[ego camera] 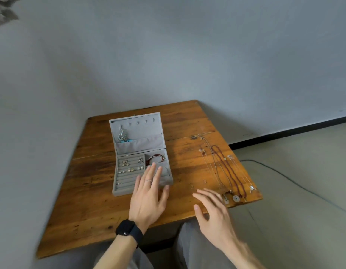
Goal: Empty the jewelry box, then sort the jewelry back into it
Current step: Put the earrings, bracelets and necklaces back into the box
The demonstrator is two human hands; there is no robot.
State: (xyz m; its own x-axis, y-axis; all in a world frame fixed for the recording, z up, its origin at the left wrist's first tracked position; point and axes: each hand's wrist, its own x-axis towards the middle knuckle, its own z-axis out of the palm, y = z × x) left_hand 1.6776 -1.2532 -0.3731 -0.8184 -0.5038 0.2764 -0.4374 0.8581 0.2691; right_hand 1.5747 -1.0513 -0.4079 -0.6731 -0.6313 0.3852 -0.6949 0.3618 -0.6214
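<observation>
A grey velvet jewelry box [118,183] stands open on the wooden table [94,206]. Its raised lid [137,126] has small hooks and a pocket holding a silver and blue piece [122,137]. Several earrings [129,166] sit in the ring rows at left. Red bead bracelets [155,158] lie in the right rear compartment. My left hand [149,197], fingers straight, reaches over the box's front right compartment. My right hand [213,216] hovers open near the table's front edge, beside several necklaces [224,167] laid out on the table at right.
The table fills a corner between grey walls. Its right and front edges are close to the necklaces, whose round pendants [231,199] lie at the front edge. A dark cable [296,183] runs over the floor at right. My knees are under the table's front.
</observation>
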